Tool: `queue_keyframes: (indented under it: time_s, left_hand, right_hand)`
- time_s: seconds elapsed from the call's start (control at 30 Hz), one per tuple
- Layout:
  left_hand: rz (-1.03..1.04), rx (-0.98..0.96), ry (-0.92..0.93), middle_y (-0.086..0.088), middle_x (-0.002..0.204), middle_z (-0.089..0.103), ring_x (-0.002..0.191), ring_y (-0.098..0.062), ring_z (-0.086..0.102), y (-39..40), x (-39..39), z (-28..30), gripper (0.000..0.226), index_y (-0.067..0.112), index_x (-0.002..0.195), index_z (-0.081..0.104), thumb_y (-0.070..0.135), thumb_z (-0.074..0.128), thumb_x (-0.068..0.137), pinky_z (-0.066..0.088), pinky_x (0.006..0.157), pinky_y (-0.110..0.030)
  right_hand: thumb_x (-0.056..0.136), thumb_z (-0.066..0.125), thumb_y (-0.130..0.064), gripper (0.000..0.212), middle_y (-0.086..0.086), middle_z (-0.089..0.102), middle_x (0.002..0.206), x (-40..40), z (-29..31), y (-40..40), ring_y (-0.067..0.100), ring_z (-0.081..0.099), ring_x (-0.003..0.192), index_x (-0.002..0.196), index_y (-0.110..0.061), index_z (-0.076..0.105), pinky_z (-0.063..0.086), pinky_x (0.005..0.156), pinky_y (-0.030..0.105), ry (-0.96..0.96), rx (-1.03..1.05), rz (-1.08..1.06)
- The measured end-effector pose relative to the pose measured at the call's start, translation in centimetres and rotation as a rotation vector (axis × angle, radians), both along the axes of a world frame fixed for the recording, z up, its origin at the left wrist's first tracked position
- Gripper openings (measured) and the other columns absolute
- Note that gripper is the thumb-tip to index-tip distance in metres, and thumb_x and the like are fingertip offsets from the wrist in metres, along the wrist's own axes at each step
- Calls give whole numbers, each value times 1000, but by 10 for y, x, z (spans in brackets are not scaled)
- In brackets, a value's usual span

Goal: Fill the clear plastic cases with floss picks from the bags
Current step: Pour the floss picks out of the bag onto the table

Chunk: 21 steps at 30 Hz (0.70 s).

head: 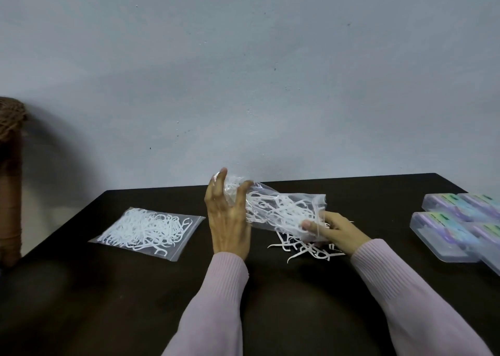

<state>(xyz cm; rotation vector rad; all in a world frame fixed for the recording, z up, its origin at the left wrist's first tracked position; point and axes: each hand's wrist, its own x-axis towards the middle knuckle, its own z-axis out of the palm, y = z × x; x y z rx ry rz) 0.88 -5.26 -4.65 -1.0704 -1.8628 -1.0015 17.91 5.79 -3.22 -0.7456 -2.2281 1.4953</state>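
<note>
while the left hand (228, 215) grips the raised end of the clear bag (281, 209) and the right hand (334, 230) pinches its lower mouth, floss picks (305, 248) lie spilled on the table (135, 288) beneath. tipping steeper and shaking gently should empty it; the plastic cases (457, 225) sit apart at right, a second bag (147, 230) at left.

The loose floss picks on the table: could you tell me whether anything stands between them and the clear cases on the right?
Nothing visible does. The loose floss picks lie under the held bag; bare dark table separates them from the clear cases.
</note>
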Motion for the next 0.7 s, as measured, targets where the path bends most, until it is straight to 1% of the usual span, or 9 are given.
queue_keyframes:
  time_s: [0.03, 0.07, 0.13, 0.17, 0.27, 0.33, 0.5, 0.63, 0.7]
  left_hand:
    - [5, -4, -22, -7, 142, 21, 130, -33, 23, 0, -1, 0, 94, 27, 115, 48, -34, 61, 45, 54, 86, -51]
    - [15, -8, -41, -7, 143, 20, 130, -33, 23, 0, -1, -1, 93, 27, 115, 49, -33, 60, 46, 55, 84, -50]
    - [42, -2, -89, -6, 144, 18, 130, -32, 22, -1, -5, -1, 89, 25, 114, 50, -33, 61, 47, 55, 83, -50]
    - [56, 11, -125, -5, 144, 18, 131, -32, 21, -2, -6, -1, 88, 25, 114, 51, -32, 61, 48, 55, 82, -50]
    - [102, 43, -236, -2, 145, 15, 131, -30, 20, -4, -8, -1, 83, 22, 114, 55, -31, 64, 50, 55, 84, -48]
    - [118, 45, -285, 0, 145, 13, 131, -30, 21, -4, -6, -1, 82, 23, 114, 55, -30, 63, 53, 54, 86, -48]
    - [132, 65, -416, 3, 145, 9, 133, -29, 22, -4, -7, 0, 78, 24, 114, 54, -29, 58, 58, 54, 85, -44]
    - [163, 93, -552, -2, 148, 8, 134, -26, 20, -6, -7, 2, 73, 23, 117, 52, -22, 67, 62, 50, 95, -40]
    - [171, 103, -593, -5, 149, 9, 135, -26, 21, -6, -8, 2, 69, 22, 117, 52, -17, 72, 64, 47, 98, -40]
  right_hand:
    - [78, 57, -41, 31, -1, 69, 99, 0, 0, 1, 13, 69, 85, 96, -17, 61, 54, 82, 35, 2, 20, 1]
    - [82, 58, -36, 23, -2, 69, 97, 1, -1, 2, 11, 69, 81, 94, -17, 61, 55, 77, 33, 12, 36, -2]
    - [87, 58, -25, 8, -1, 68, 93, 1, -2, 3, 5, 68, 71, 91, -18, 60, 54, 62, 21, 52, 31, -31]
    - [88, 57, -22, 6, 1, 68, 93, 2, -2, 5, 5, 69, 70, 93, -18, 59, 52, 58, 18, 70, 25, -48]
    - [87, 59, -19, 14, 7, 69, 91, 5, -2, 11, 15, 70, 71, 97, -10, 60, 53, 58, 20, 98, 5, -80]
    - [86, 59, -18, 14, 10, 70, 87, 7, -1, 12, 20, 69, 67, 94, -6, 62, 51, 54, 22, 112, 0, -86]
    - [85, 60, -16, 16, 8, 68, 77, 10, 0, 15, 12, 54, 52, 89, -1, 63, 41, 43, 19, 176, -30, -128]
    - [88, 57, -18, 13, 7, 68, 79, 14, 3, 18, 5, 45, 43, 86, -6, 62, 37, 43, 16, 199, -61, -164]
    - [89, 56, -17, 12, 5, 67, 76, 16, 4, 20, 4, 44, 42, 87, -7, 62, 37, 43, 15, 195, -70, -176]
